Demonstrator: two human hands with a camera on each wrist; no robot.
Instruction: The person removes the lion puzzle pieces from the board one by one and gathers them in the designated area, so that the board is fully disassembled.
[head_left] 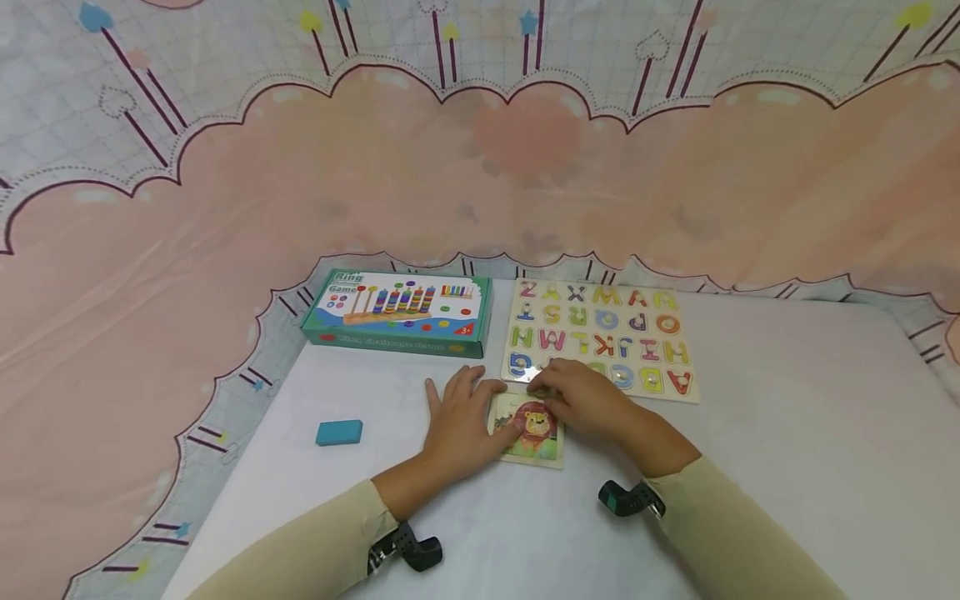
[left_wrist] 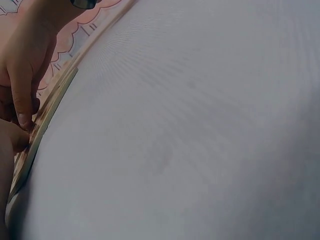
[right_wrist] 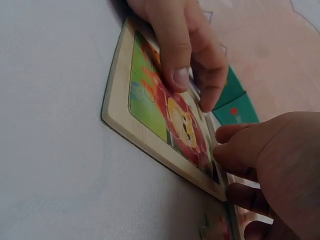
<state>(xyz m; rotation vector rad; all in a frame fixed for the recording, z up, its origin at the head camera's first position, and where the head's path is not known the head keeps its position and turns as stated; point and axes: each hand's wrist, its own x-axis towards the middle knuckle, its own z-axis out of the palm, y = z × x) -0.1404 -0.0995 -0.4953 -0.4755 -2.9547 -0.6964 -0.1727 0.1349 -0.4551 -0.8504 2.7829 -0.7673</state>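
Note:
A small wooden lion jigsaw puzzle (head_left: pixel 535 423) lies in its tray on the white table. My left hand (head_left: pixel 467 421) rests at its left side, fingers spread, the thumb lying over the picture. At the far right corner of the puzzle is my right hand (head_left: pixel 588 402), its fingers bent and the tips pinching a corner puzzle piece (right_wrist: pixel 204 161). A dark gap shows beside that piece in the right wrist view. Under the right hand, a red-and-green piece (right_wrist: pixel 216 227) lies near the tray edge. The left wrist view catches mostly tabletop, with the tray (left_wrist: pixel 50 110) edge-on.
Just beyond the puzzle lies an alphabet board (head_left: pixel 600 333) with coloured letters. A green ring game box (head_left: pixel 397 312) stands at the back left. A blue block (head_left: pixel 339 432) sits left of the left hand. A patterned pink cloth (head_left: pixel 465 183) hangs behind the table.

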